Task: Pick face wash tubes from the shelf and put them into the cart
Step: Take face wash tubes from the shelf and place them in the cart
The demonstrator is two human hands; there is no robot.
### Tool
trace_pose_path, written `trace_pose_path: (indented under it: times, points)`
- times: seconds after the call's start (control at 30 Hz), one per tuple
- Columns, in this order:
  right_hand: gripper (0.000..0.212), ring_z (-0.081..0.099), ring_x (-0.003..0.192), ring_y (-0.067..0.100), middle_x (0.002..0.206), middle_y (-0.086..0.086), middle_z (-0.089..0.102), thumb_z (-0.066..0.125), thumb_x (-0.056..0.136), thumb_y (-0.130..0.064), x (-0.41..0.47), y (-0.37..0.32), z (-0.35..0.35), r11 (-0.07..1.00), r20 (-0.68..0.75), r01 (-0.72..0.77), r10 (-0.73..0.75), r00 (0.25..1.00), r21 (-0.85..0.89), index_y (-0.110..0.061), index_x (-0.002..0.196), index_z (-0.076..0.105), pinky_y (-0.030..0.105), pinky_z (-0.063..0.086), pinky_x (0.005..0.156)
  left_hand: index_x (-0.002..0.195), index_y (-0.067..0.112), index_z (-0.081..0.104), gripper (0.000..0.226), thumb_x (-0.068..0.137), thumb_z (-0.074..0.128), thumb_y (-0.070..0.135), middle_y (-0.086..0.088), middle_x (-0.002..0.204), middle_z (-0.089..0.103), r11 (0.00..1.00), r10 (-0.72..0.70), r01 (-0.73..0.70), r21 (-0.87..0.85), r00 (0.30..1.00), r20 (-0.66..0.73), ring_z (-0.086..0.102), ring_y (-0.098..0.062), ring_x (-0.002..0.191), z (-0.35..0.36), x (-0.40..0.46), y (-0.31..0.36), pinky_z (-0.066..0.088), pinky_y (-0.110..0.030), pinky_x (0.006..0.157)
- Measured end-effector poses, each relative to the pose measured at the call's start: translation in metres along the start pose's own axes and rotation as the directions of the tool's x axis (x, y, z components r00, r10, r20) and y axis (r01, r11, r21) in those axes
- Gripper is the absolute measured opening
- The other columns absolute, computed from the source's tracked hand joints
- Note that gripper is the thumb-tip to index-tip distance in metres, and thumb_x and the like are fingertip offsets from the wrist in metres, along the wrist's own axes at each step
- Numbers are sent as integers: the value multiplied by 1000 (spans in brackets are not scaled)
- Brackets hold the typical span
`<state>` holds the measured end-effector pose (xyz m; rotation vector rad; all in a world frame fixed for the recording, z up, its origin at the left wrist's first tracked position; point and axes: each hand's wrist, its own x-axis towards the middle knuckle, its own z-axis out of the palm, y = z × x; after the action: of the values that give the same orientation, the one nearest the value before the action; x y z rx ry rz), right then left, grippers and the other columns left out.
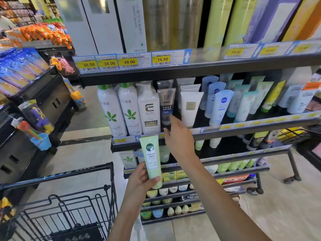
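Observation:
My left hand (141, 180) grips a pale green face wash tube (151, 158) upright in front of the shelf, above and right of the black wire cart (73, 202). My right hand (178, 138) reaches up to the middle shelf (225, 132) with fingers extended, its fingertips at the lower part of a dark grey men's face wash tube (166, 106). A white tube (190, 107) and blue-and-white tubes (220, 106) stand to the right of it on the same shelf.
White bottles with green leaf prints (111, 110) and a white pump bottle (148, 108) stand left of the grey tube. Lower shelves hold more tubes and boxes. A black display stand (40, 105) with toys sits left of the cart. Tiled floor lies at right.

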<state>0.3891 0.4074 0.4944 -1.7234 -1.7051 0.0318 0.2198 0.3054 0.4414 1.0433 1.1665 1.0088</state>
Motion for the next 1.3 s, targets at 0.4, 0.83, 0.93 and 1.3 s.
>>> trace_pose_path:
  times: [0.4,0.83,0.93,1.3]
  points:
    - [44,66,122,26,133,10,69,78,90,-22,-87,99,-69,983,-32,150,-154,988,-109,-7,130,69,40,59,98,130,28,59,59,85,75,-8,3,119,76,1000,16,-15,12,999,-42,73,-14,105,79,-25,-16,57,-34,86]
    - [48,60,131,28,142,10,62,66,99,-35,-160,224,-134,987,245,79,-42,969,-144,-11,140,62,41,52,104,134,24,58,63,82,81,-3,-2,122,74,995,-69,77,65,990,-120,71,-20,109,196,-64,-65,59,-44,93]
    - [48,59,132,27,142,9,63,62,101,-41,-164,239,-129,987,267,81,-42,963,-137,-13,139,62,42,54,103,127,25,62,56,82,80,-3,-1,119,74,993,-72,85,85,987,-146,71,-19,108,206,-62,-77,60,-39,90]
    - [56,47,142,36,146,16,58,58,101,-46,-91,284,-58,957,413,149,-34,910,-250,-11,145,55,53,35,119,131,23,62,55,83,81,4,3,118,74,984,-33,72,160,972,-234,69,-19,110,202,21,-96,60,-42,92]
